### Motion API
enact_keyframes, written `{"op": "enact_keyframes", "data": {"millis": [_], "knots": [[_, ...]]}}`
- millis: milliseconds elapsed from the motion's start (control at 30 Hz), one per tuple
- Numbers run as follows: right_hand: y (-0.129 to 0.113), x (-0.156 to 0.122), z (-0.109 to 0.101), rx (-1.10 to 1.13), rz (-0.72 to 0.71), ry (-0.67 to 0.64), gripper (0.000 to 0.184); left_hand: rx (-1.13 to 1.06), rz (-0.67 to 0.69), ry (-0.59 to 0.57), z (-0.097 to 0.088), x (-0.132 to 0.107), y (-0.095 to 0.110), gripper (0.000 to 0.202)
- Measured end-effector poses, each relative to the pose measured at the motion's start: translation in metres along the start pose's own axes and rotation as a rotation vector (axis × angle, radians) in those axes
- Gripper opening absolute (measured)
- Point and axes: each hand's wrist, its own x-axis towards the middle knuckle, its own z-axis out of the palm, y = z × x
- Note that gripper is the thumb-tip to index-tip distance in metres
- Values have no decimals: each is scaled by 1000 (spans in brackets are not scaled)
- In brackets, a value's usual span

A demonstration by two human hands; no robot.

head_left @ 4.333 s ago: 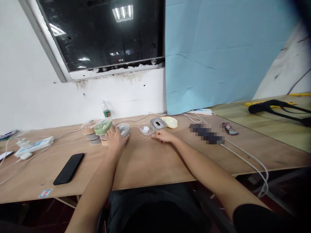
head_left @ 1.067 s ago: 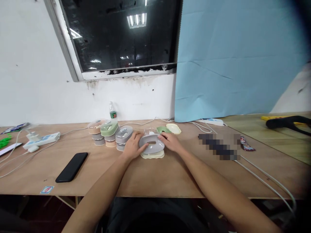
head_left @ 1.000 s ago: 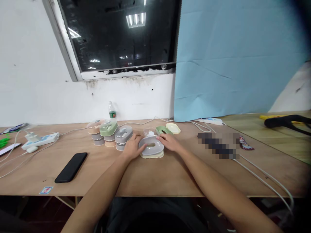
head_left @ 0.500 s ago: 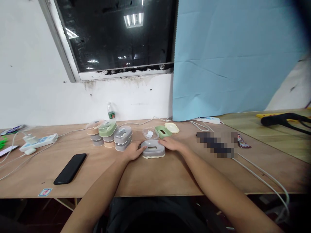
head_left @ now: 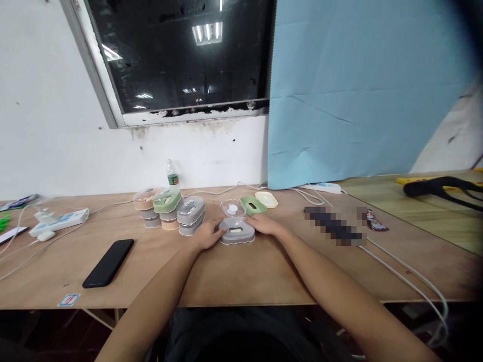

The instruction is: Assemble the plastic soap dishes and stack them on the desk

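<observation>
A grey soap dish (head_left: 237, 232) with a slot in its middle and a wavy pale rim sits on the table in front of me. My left hand (head_left: 207, 235) holds its left end, thumb on the edge. Against the right end presses my right hand (head_left: 267, 224), fingertips on the top edge. Just behind the dish lie a clear lid (head_left: 233, 207), a green slotted tray (head_left: 252, 204) and a cream shallow tray (head_left: 266, 199). To the left stand stacked soap dishes with clear lids, among them a green one (head_left: 167, 201) and a grey one (head_left: 190, 210).
A black phone (head_left: 108, 263) lies at the left of the wooden table (head_left: 249, 281). Farther left is a power strip (head_left: 60, 222) with cables. A bottle (head_left: 172, 172) stands by the wall. On the right are a blurred dark object (head_left: 335, 226), a wrapper (head_left: 376, 220) and white cables.
The grey slotted part sits lower, and less of the cream base shows under it. Both hands keep their places at its ends.
</observation>
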Motion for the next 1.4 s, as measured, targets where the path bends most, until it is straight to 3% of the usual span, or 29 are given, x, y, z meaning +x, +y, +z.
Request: {"op": "enact_keyframes", "data": {"millis": [133, 300, 500, 1067, 1300, 1400], "knots": [[5, 3, 3, 15, 42, -20, 50, -6, -11, -16, -1, 0, 0, 57], [9, 8, 9, -32, 134, 91, 57, -21, 3, -30, -2, -1, 1, 60], [3, 9, 11, 149, 12, 31, 39, 3, -3, -25, -3, -2, 2, 64], [-6, 5, 11, 101, 154, 20, 33, -5, -63, -45, -2, 0, 2, 66], [-4, 7, 16, 8, 114, 69, 30, 8, -82, -83, -2, -2, 3, 72], [-3, 8, 19, 13, 72, 151, 25, 32, -82, -102, -1, -3, 2, 75]]}}
